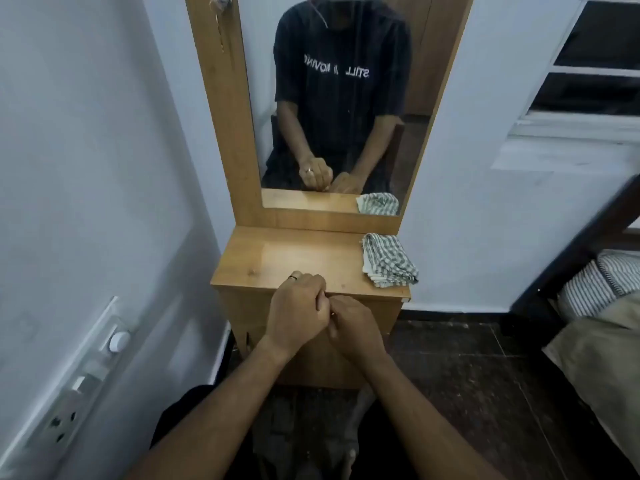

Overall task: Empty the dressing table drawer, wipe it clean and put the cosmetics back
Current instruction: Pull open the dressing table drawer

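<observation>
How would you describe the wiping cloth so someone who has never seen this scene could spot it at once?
Start at the tall wood-framed mirror against the wall and drop to the light brown wooden dressing table top beneath it. At its right end lies a folded grey-and-white checked cloth, slightly overhanging the right edge. It is the only loose thing on the top; its twin just above is merely its reflection.

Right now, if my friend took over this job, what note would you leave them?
Left hand: curled shut at the drawer front, just under the tabletop edge; what it grips is hidden.
Right hand: pressed against the left, fingers closed too.
Striped cloth: folded on the dressing table top, right side, untouched.
Drawer looks closed; no cosmetics in view.
Done: nothing yet.
Left: open drawer, empty it, wipe, refill.
</observation>
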